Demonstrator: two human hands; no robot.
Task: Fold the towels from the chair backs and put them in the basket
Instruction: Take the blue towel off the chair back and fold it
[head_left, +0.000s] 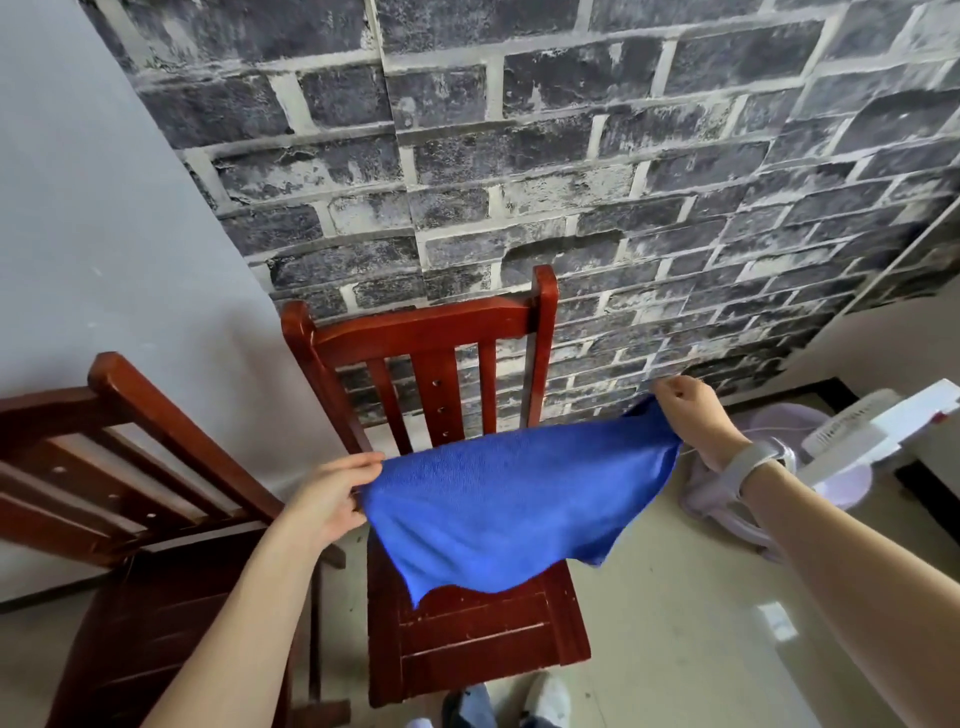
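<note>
Both my arms bare, stretched forward and up from lower edge of view. Left hand (332, 501) out ahead at mid-left, wrist straight, thumb on top, fingers (363, 462) curled under, pinching corner of towel (514, 504). Right hand (693, 415) higher and farther out to right, wrist bent, back of hand toward me, fingers bunched, pinching opposite corner. Band (753, 462) on right wrist. Hands well apart, towel spread between them.
</note>
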